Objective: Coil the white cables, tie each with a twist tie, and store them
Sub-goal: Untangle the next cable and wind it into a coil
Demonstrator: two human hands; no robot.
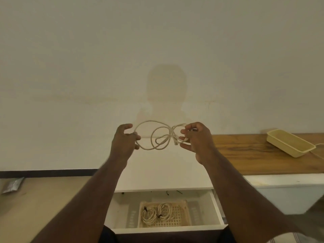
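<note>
We hold a white cable (158,137) up in the air, in front of the wall (157,41) and over the open drawer (168,228). Our left hand (125,141) has its fingers curled round one end of the big loop. Our right hand (194,139) pinches the other side, where a few small loops bunch up by the plug end.

The cable looks thin, light and bendy. We think it will flop and spring open if we let go, so the loops need to stay pinched all the time. It is not heavy, and it should not break with gentle bending. It may be a bit smooth, so a loose hold could let a loop slide out.

We think the best place to hold is where all the loops cross, near our right hand. That is also where the tie should go.

Down in the drawer sits a basket (182,223). Two tied coils (156,213) lie in it side by side, each with a dark tie. A few dark ties (179,192) lie at the back of the drawer. A yellow tray (289,145) rests on the wooden shelf (245,155) to the right.
</note>
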